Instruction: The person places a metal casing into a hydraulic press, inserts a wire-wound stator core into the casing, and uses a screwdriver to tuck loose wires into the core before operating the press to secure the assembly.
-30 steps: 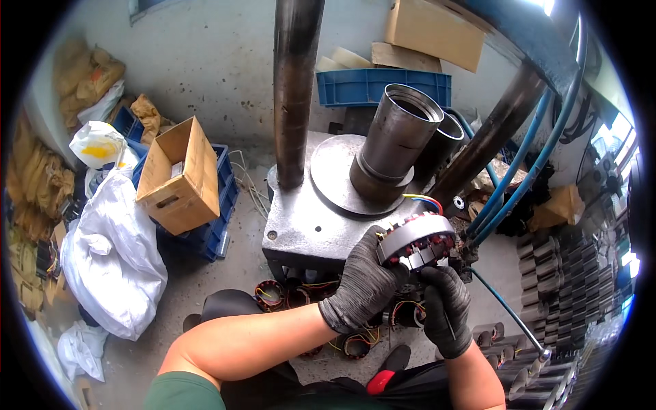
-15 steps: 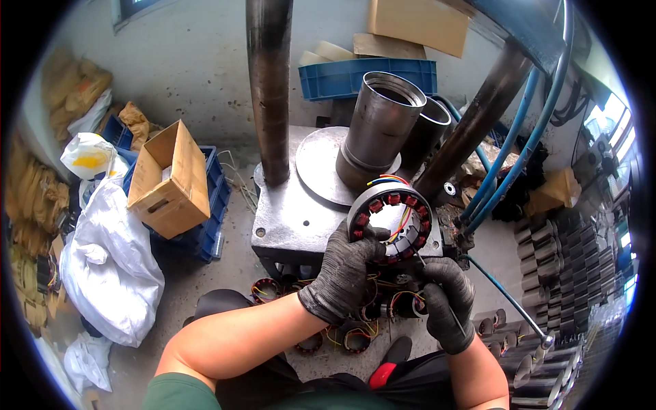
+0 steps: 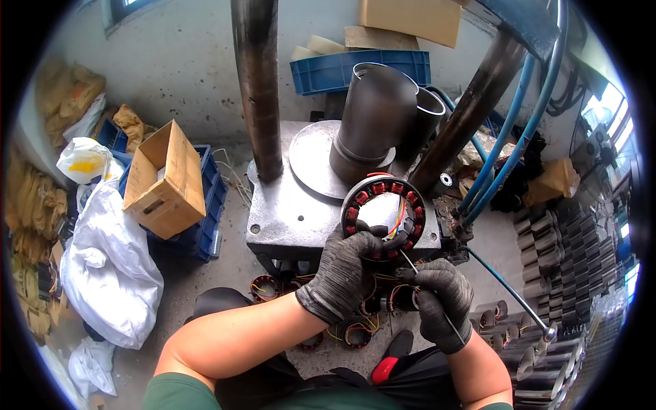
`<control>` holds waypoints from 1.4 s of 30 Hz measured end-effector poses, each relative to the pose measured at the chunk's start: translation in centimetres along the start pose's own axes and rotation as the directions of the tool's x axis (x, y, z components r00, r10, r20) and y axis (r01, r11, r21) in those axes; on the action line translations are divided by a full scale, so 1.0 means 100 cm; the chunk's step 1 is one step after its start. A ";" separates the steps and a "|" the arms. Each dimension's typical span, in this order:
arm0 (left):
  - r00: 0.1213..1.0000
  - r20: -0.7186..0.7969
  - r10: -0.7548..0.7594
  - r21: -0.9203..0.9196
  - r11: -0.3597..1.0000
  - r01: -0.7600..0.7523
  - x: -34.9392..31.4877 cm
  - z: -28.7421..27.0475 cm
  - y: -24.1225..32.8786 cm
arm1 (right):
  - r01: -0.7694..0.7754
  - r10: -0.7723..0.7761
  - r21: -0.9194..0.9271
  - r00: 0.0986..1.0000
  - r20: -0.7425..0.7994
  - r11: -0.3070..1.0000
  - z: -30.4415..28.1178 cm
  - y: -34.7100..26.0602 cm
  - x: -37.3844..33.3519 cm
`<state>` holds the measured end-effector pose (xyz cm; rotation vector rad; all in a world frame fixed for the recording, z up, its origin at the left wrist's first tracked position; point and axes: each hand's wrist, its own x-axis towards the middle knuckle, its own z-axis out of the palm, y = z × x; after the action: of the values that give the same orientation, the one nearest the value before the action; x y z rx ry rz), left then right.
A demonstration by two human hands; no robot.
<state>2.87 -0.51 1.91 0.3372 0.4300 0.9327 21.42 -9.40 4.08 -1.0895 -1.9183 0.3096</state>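
Observation:
My left hand [image 3: 345, 273], in a dark grey knit glove, grips the lower left of a motor stator [image 3: 349, 213]. This ring carries red copper windings around its inside, with several coloured lead wires [image 3: 398, 217] crossing its opening. Between the gloved fingers of my right hand [image 3: 443, 301] is a thin metal rod [image 3: 408, 260]. Its tip reaches the lower inner edge of the stator, among the windings; the exact contact is too small to make out. Just beyond the ring, a dark metal cylinder [image 3: 376, 109] stands on a round plate [image 3: 311, 160] on the press table.
Steel columns [image 3: 256, 89] rise from the press table [image 3: 273, 212]. Several wired stators [image 3: 357, 335] lie on the floor below. Blue hoses [image 3: 523, 130] and a ball-ended lever [image 3: 509, 294] are at right, near stacked metal tubes [image 3: 547, 273]. A cardboard box [image 3: 167, 181] sits at left.
The stator has turned to face me more and shifted slightly left and down. The lead wires now hang inside its opening. The rod stays at its lower edge.

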 end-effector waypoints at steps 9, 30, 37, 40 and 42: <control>0.996 -0.021 -0.082 -0.073 0.994 0.080 0.006 -0.012 -0.007 | -0.023 0.023 0.037 1.000 -0.008 0.999 0.007 0.008 -0.001; 0.870 0.209 0.446 0.434 0.755 -0.491 0.008 -0.018 -0.019 | 0.081 -0.087 -0.257 0.996 -0.010 0.963 0.021 0.008 0.009; 0.974 0.062 0.216 0.246 0.943 -0.225 -0.001 -0.001 -0.003 | 0.101 -0.107 -0.159 0.994 -0.033 0.982 0.016 0.008 0.007; 0.987 0.048 0.152 0.226 0.961 -0.159 -0.004 -0.002 -0.003 | 0.095 -0.101 -0.182 0.995 -0.024 0.979 0.018 0.012 0.007; 0.989 0.038 0.142 0.198 0.969 -0.147 -0.003 -0.006 -0.008 | 0.089 -0.094 -0.206 0.995 -0.015 0.974 0.019 0.014 0.006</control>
<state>2.94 -1.14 1.12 0.5692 0.4837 1.0287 20.61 -7.72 2.53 -1.1279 -2.0044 0.0463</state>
